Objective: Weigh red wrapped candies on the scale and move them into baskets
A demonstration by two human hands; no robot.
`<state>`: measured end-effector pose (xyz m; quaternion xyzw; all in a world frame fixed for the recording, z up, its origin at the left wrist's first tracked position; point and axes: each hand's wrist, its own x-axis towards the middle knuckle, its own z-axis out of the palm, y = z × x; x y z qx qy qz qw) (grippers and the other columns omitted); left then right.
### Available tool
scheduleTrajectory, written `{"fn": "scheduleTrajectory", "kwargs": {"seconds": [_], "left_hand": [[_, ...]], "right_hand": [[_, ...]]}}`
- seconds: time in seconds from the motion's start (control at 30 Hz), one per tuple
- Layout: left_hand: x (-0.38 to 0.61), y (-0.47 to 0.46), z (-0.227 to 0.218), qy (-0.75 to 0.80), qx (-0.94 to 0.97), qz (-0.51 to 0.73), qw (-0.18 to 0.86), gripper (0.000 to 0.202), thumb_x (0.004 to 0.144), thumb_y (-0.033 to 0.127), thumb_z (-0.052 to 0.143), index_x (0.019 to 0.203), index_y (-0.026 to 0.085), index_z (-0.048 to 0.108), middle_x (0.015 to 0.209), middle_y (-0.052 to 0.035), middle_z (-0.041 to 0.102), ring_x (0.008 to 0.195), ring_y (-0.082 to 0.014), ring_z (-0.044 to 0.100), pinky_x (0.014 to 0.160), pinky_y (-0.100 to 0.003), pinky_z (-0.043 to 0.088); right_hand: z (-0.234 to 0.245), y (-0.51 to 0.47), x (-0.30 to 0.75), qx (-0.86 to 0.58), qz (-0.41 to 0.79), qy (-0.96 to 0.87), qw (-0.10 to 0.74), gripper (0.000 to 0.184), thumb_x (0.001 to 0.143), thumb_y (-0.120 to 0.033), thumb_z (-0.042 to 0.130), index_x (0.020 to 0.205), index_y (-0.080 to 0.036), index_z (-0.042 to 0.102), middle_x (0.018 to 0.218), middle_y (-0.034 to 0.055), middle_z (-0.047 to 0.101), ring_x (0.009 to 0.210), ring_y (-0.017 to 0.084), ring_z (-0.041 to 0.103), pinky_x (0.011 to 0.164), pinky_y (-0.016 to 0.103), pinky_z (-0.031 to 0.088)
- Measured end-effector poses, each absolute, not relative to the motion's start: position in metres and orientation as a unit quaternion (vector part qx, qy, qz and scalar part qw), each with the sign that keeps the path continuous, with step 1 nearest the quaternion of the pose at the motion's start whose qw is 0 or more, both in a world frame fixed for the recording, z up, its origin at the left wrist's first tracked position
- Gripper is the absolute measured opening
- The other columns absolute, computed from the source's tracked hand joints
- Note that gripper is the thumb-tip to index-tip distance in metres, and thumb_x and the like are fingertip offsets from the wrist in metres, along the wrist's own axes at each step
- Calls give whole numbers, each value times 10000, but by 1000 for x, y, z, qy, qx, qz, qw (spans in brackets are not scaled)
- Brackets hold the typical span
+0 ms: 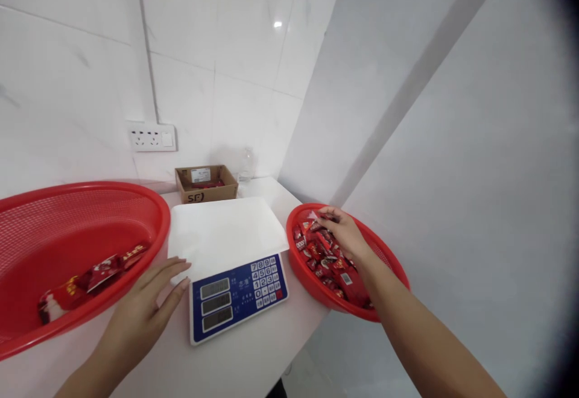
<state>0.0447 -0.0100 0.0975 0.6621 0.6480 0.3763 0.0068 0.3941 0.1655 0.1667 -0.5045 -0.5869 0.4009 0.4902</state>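
Currently two red baskets (85, 229) (389, 265), one scale (230, 250) between; right hand (341, 232) touching packets (319, 258).

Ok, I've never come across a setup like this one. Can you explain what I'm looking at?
There's no robot here, just one person working bare-handed. The single picture comes from a camera worn on their head, looking forward and down. On the white table sits a digital weighing scale, with an open cardboard carton behind it. A red plastic basket stands on each side: the left basket holds a few red packets, the right basket many more. The left hand is open beside the scale, holding nothing. The right hand reaches into the right basket; whether its fingers grasp a packet, I can't tell.
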Motion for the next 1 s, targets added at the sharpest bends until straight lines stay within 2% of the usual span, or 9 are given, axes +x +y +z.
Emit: {"fn": "scheduleTrajectory", "kwargs": {"seconds": [0.1, 0.23, 0.33, 0.47, 0.67, 0.87, 1.0], "left_hand": [[52, -10, 102, 635, 672, 381, 4, 346, 828, 468, 450, 1015, 241, 632, 1100, -56, 644, 1050, -236, 582, 882, -371, 487], [56, -12, 106, 629, 684, 369, 4, 316, 848, 417, 447, 1025, 229, 627, 1112, -66, 638, 1070, -229, 566, 903, -385, 471], [53, -18, 107, 630, 691, 355, -1, 294, 856, 374, 447, 1047, 227, 614, 1121, -63, 632, 1091, -218, 551, 923, -378, 460], [47, -24, 106, 649, 686, 329, -1, 291, 864, 356, 437, 1071, 231, 599, 1149, -61, 616, 1109, -212, 537, 931, -373, 457], [49, -19, 108, 650, 700, 295, 22, 322, 865, 363, 436, 1131, 241, 569, 1212, -68, 575, 1182, -235, 475, 962, -412, 424], [54, 3, 118, 647, 726, 221, 73, 446, 875, 430, 394, 1291, 274, 429, 1398, -79, 395, 1320, -279, 269, 1007, -479, 339], [54, 27, 122, 648, 737, 174, 86, 534, 864, 465, 398, 1338, 221, 369, 1456, -123, 275, 1345, -306, 174, 1046, -489, 249]], "right_hand": [[170, 159, 350, -443, 456, -594, 493, 274, 620, -272, 664, 852, -200, 538, 645, -23, 642, 610, 153, 631, 593, 270, 472], [158, 151, 288, -398, 522, -624, 425, 266, 664, -304, 621, 883, -198, 512, 621, -23, 633, 529, 141, 600, 442, 220, 403], [143, 151, 254, -390, 489, -674, 393, 215, 655, -280, 613, 843, -189, 563, 682, -27, 610, 584, 116, 572, 529, 241, 448], [128, 158, 233, -377, 427, -721, 394, 187, 691, -276, 567, 854, -185, 571, 769, -11, 592, 709, 126, 561, 681, 282, 466], [122, 165, 235, -388, 389, -734, 399, 212, 735, -290, 513, 918, -188, 545, 845, 13, 569, 782, 143, 552, 714, 294, 460], [124, 161, 249, -409, 399, -696, 433, 258, 762, -332, 494, 975, -188, 516, 910, 31, 576, 801, 143, 556, 775, 312, 447], [123, 158, 259, -421, 404, -669, 460, 278, 775, -353, 497, 1004, -198, 513, 938, 34, 597, 885, 157, 563, 824, 328, 432]]}}
